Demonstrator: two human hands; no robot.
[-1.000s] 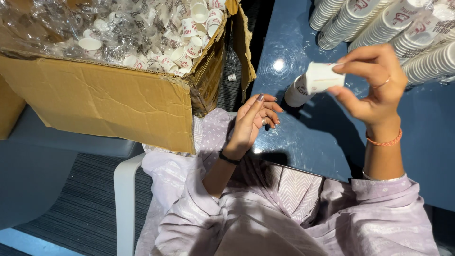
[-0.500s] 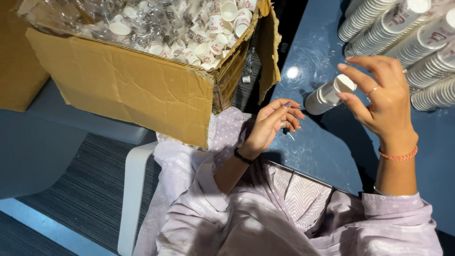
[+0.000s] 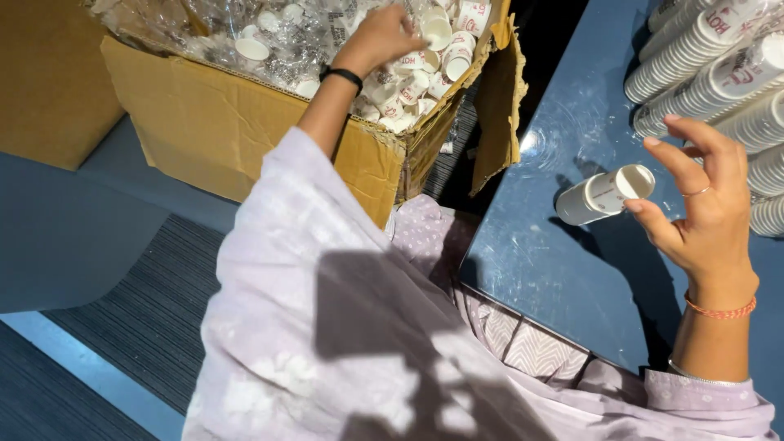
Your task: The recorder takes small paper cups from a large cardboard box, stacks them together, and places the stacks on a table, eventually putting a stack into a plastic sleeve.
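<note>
The left hand (image 3: 384, 37) reaches deep into the open cardboard box (image 3: 245, 131), fingers curled down among loose white paper cups (image 3: 425, 49) and crumpled plastic wrap, though whether it grips one I cannot tell. The right hand (image 3: 702, 220) hovers open over the blue table (image 3: 555, 286), thumb touching a short nested stack of cups (image 3: 604, 194) lying on its side, near the long cup rows (image 3: 710, 57) laid flat at the table's far edge

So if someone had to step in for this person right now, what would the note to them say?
Left hand: reaching into the cardboard box, fingers among loose paper cups and plastic wrap; grip not clear.
Right hand: open, fingertips against a short nested stack of cups lying on its side on the blue table.
Done: long stacks lie in rows at the table's far right.
Left: many loose cups remain in the box.
</note>
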